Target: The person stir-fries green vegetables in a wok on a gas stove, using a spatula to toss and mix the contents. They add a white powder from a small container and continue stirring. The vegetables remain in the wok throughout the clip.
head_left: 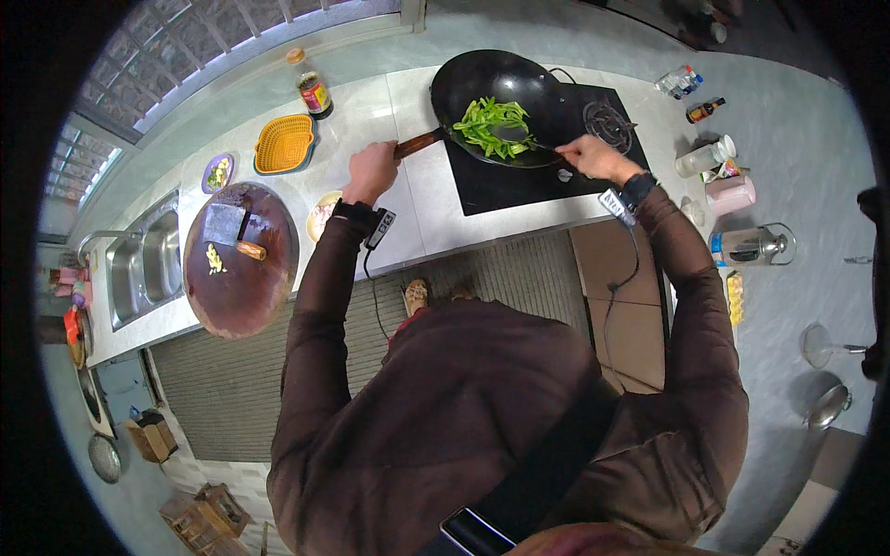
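A black wok [473,79] sits tilted over the black cooktop [491,190], with chopped green vegetables [482,125] in it. My left hand [373,171] is wrapped round the wok's wooden handle [419,143]. In my right hand [595,157] is the handle of a spatula or ladle; its metal head [510,132] rests among the greens, partly covered, so I cannot tell which. Below my left wrist, a bowl of pale pieces [322,215] is partly hidden by the arm.
To the left, a cleaver [225,224] and chopped bits lie on a round board [236,301]. A yellow basket [284,145], a sauce bottle [313,88] and a small purple dish [218,173] stand behind. Beyond is a double sink [146,264]. Bottles and jars [705,159] line the right side.
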The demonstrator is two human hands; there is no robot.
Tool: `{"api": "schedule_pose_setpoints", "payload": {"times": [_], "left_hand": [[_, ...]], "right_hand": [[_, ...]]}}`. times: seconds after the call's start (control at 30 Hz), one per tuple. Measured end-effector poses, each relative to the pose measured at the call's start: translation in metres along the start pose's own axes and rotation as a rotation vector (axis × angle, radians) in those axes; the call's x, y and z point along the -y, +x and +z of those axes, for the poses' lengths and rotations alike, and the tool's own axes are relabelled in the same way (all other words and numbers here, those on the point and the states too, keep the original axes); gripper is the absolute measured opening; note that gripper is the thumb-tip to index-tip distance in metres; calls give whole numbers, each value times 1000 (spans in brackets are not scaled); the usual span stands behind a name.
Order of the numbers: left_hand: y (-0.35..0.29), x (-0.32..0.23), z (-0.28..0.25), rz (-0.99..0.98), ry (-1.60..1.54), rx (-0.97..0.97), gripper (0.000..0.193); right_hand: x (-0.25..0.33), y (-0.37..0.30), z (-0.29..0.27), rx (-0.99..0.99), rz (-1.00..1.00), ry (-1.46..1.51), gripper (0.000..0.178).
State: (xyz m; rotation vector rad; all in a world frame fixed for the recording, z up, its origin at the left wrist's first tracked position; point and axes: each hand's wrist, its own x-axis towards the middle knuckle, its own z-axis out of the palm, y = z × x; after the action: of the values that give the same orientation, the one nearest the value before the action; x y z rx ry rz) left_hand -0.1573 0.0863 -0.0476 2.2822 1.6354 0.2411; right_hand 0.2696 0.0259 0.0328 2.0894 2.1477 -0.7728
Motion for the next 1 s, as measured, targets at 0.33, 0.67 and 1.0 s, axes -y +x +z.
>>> {"api": "schedule_pose_setpoints", "payload": {"times": [0.33, 0.67, 1.0], "left_hand": [[-1, 2, 2, 7, -33, -32, 28], [3, 3, 4, -3, -16, 8, 29], [2, 6, 8, 31, -26, -62, 34]], "right_hand": [[16, 36, 51, -40, -105, -72, 36], [40, -8, 35, -43, -168, 156, 26], [35, -11, 20, 59, -209, 57, 35]]}}
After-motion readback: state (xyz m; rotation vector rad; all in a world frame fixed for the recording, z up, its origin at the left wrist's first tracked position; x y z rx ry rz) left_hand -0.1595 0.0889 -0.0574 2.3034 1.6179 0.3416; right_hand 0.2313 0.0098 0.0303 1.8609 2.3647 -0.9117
